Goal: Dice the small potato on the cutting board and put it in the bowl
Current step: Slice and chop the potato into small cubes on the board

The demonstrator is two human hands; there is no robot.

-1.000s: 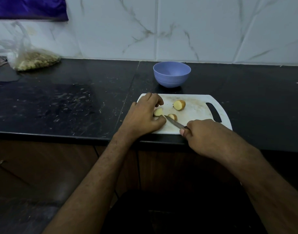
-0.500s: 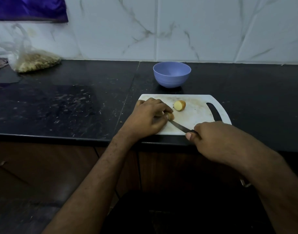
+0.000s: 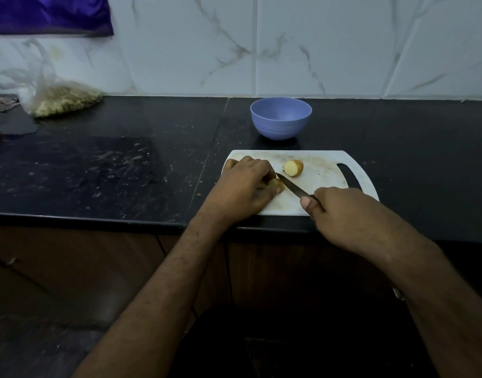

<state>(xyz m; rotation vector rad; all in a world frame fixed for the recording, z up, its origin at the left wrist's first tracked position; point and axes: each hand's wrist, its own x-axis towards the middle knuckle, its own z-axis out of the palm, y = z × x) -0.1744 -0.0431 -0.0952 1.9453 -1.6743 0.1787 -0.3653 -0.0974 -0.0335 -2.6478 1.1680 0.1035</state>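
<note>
1. At frame centre our left hand (image 3: 242, 188) pins a potato piece (image 3: 276, 184) on the board (image 3: 316, 181); another chunk (image 3: 293, 168) lies just beside, upper right.
2. Our right hand (image 3: 340, 211) grips the knife (image 3: 291, 185), blade against the pinned piece.
3. Risk: fingertips sit near the edge, so a slip on that small piece could nick them.
4. The bowl (image 3: 281, 118) above looks empty.

bowl (image 3: 281, 118) behind cutting board (image 3: 319, 170)

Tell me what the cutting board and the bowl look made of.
Cutting board: likely white plastic, matte, with a moulded handle slot and brownish staining. Bowl: lavender-blue, probably plastic or melamine, smooth with a soft sheen and faint ridges near its base; ceramic cannot be ruled out.
</note>
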